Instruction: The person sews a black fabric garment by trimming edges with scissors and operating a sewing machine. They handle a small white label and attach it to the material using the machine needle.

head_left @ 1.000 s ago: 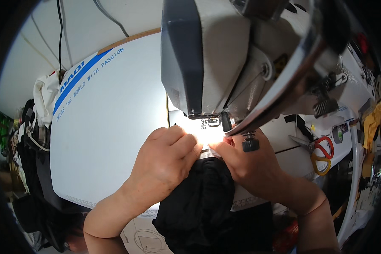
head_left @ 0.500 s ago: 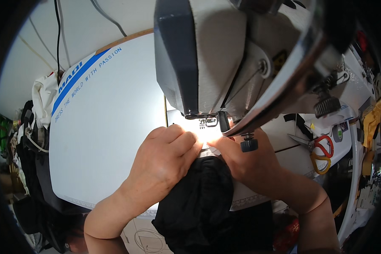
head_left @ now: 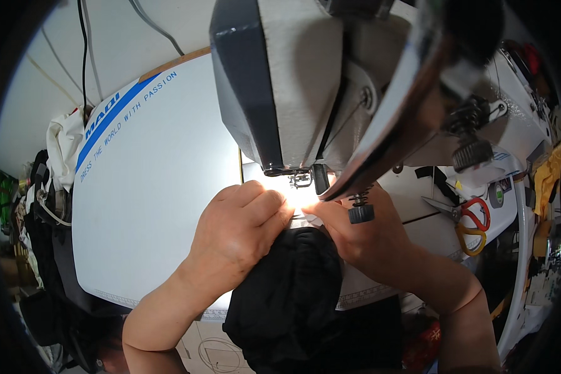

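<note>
A sewing machine (head_left: 305, 75) stands in front of me, its lamp glaring over the presser foot (head_left: 300, 179). Just before the foot, my left hand (head_left: 240, 221) is closed, thumb and fingers pinched at the edge of a black cloth (head_left: 287, 293). From the other side my right hand (head_left: 361, 227) pinches that edge too, partly behind the machine's knob (head_left: 361, 214). Between the hands a small white strip (head_left: 304, 220) shows at the cloth's top. The bulk of the cloth hangs over the table's front edge. Glare hides the fingertips and the exact grip.
The white machine table (head_left: 149, 199) spreads to the left. Scissors (head_left: 458, 212) with red and yellow handles lie at the right, near a black strap (head_left: 441, 182). White cloth (head_left: 65, 146) and dark items sit beyond the left edge. Yellow cloth (head_left: 547, 181) is at the far right.
The machine head appears a little further left and nearer in the view. Both hands keep almost the same place and grip, and the black cloth has barely shifted.
</note>
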`<state>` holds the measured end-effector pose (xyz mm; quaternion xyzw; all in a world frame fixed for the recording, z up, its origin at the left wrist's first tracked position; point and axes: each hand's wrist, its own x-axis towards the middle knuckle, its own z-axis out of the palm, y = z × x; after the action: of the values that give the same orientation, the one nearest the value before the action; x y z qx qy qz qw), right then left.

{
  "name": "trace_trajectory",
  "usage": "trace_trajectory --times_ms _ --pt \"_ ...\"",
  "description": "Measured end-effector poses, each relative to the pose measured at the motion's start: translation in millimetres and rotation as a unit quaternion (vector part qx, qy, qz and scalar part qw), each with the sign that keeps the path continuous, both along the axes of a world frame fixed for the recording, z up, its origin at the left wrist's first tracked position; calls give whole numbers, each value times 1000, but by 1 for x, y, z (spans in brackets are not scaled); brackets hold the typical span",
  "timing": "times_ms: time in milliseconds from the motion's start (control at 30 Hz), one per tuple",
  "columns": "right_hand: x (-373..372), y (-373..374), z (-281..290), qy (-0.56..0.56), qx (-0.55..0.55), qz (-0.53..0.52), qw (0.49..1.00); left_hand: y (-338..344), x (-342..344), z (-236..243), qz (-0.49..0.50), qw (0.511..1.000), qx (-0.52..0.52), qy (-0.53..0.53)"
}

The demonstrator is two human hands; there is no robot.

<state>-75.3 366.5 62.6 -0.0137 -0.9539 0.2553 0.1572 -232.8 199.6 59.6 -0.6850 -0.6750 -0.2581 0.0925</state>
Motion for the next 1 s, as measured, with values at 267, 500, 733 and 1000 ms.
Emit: trace_trajectory --times_ms 267,500,733,1000 --pt "0 4 -8 61 156 15 986 2 0 -1 -7 1000 19 2" --pt "-2 3 -3 -48 -61 -7 997 3 -1 -3 -12 999 33 1" --pt "-6 4 -7 -32 -54 -9 998 5 -4 3 -22 999 21 27" --pt "-6 3 -4 -70 -69 -37 995 -3 -5 9 -20 999 -12 47"
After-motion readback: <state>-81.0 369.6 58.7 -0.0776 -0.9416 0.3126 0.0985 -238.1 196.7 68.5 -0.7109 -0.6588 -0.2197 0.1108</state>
